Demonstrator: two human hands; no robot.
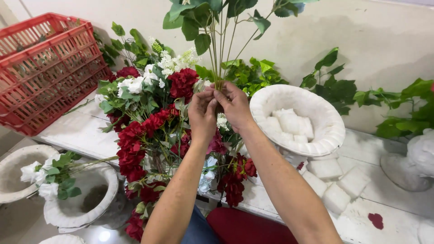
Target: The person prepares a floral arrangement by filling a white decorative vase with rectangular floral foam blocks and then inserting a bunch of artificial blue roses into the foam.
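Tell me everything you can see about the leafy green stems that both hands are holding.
The leafy green stems are a bunch of several thin, pale green stalks carrying broad dark green leaves; their tops run past the picture's upper edge. They stand nearly upright above the red and white flower arrangement. The left hand and the right hand pinch them together at the lower end with the fingertips. Below that grip the stalks are hidden. Whether they are real or artificial cannot be told.

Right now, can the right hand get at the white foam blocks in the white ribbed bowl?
Probably yes: the white foam blocks lie uncovered in the open white ribbed bowl just beside the right hand, though that hand pinches green leafy stems.
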